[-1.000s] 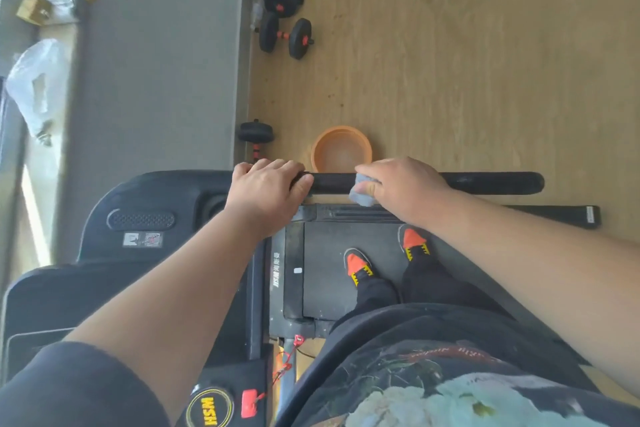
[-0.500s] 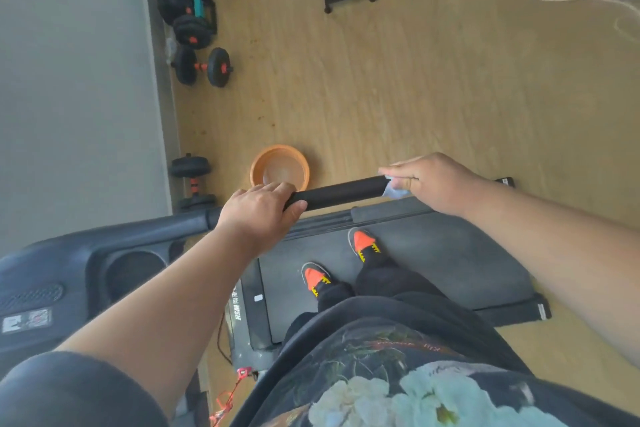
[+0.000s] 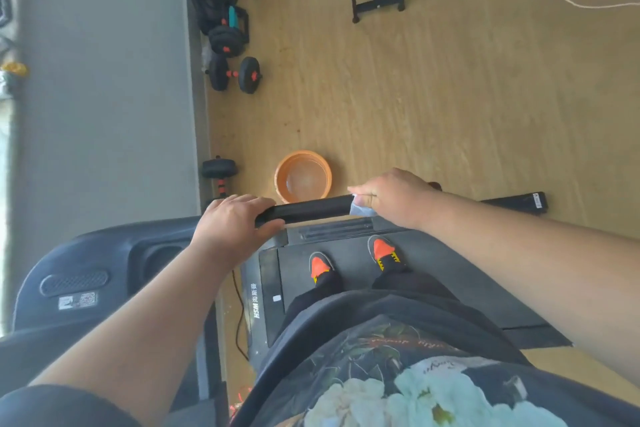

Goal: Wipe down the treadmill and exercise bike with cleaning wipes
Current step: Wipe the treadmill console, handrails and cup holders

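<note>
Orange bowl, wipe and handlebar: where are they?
orange bowl [image 3: 281,170]: head view, on its left rim.
wipe [image 3: 360,209]: head view, on the bit showing below the hand.
handlebar [image 3: 308,211]: head view, on the bare middle.

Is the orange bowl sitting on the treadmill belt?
No, the orange bowl sits on the wooden floor beyond the handlebar.

Bare handrail [image 3: 304,212] between both hands, orange basin [image 3: 303,176] apparently just beyond, open floor [image 3: 433,97] past it

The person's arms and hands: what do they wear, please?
Both hands, the left hand and the right hand, are bare, without gloves, rings or a watch. The forearms are bare as well. A dark short sleeve shows on the left upper arm.
</note>
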